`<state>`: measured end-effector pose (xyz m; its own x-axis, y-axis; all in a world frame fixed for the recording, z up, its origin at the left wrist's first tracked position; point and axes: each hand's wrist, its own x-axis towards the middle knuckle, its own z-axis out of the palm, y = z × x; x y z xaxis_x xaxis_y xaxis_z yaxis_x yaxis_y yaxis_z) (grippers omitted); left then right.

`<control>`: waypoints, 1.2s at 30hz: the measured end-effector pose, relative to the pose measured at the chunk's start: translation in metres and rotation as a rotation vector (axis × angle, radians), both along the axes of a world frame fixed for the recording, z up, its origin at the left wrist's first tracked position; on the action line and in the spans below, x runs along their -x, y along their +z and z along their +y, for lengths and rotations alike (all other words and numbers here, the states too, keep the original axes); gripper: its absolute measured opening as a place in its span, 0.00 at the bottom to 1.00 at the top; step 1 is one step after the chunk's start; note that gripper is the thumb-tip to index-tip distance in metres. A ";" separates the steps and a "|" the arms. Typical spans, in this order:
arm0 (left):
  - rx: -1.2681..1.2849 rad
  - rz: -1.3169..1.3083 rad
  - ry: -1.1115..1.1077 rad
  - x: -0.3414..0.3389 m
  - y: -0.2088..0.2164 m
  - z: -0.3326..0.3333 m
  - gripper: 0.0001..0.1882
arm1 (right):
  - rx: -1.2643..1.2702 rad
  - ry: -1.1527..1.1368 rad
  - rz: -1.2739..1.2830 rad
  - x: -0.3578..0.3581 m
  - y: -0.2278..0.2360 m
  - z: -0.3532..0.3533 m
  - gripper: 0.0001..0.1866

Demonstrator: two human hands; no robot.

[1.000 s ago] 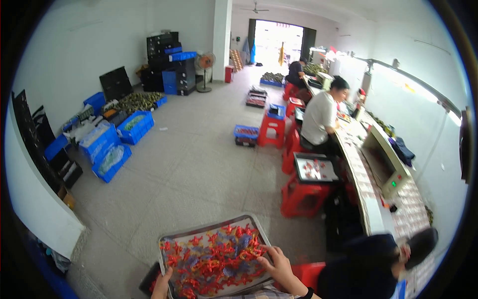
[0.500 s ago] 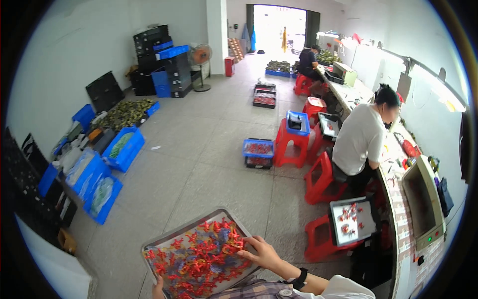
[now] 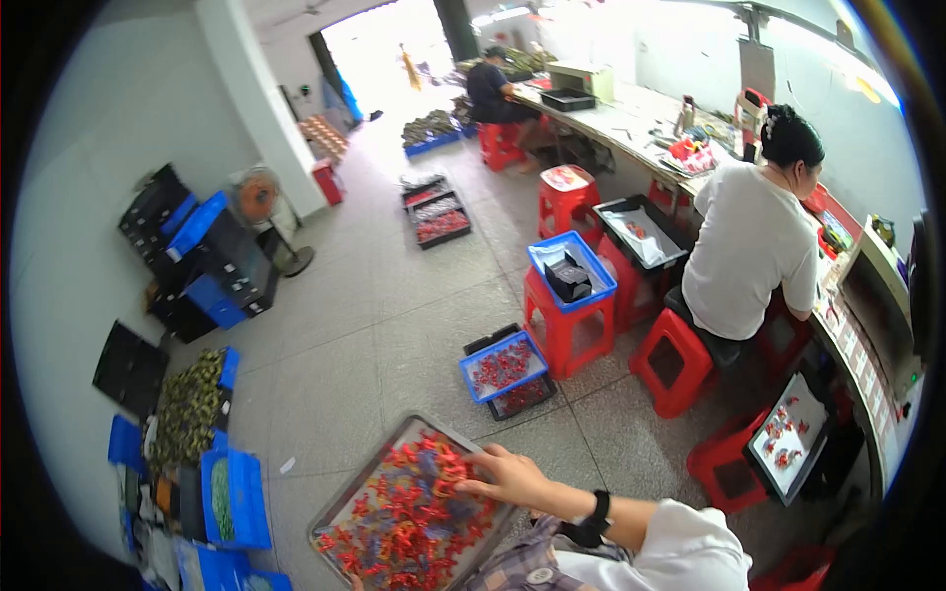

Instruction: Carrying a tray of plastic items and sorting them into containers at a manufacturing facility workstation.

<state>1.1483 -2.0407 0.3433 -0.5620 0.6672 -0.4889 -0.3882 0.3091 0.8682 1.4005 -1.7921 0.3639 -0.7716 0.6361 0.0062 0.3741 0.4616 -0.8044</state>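
Observation:
A shallow metal tray [image 3: 340, 499] is tilted low in front of me. It is heaped with small red, orange and bluish-grey pieces [image 3: 419, 502] whose exact kind I cannot make out. My right hand [image 3: 512, 480], a black band at its wrist, grips the upper right rim. Its thumb lies inside over the pieces, and its other fingers curve at the edge. Of my left hand [image 3: 356, 583] only a fingertip shows at the lower left rim of the tray; the rest is cut off by the picture's edge.
Ahead, a blue tray of red pieces [image 3: 503, 370] sits on black trays. Red stools [image 3: 570, 320] line the workbench [image 3: 631, 128] at right, where a person in white [image 3: 754, 231] sits; another sits farther off. Blue crates [image 3: 236, 497] and a fan [image 3: 261, 202] stand at left.
My view has turned right and tilted; the floor trays and stools look nearer. The tray stays in my hands, and less of my left hand shows.

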 end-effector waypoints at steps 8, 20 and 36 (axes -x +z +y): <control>-0.125 -0.017 -0.167 0.242 -0.034 0.270 0.28 | 0.074 0.089 0.020 0.259 -0.046 0.199 0.36; -0.195 -0.149 -0.559 0.514 -0.045 0.703 0.28 | 0.018 -0.444 0.136 0.455 -0.029 0.529 0.33; -0.242 -0.356 -0.845 0.557 -0.059 1.244 0.28 | -0.050 -0.912 0.145 0.473 -0.022 0.983 0.36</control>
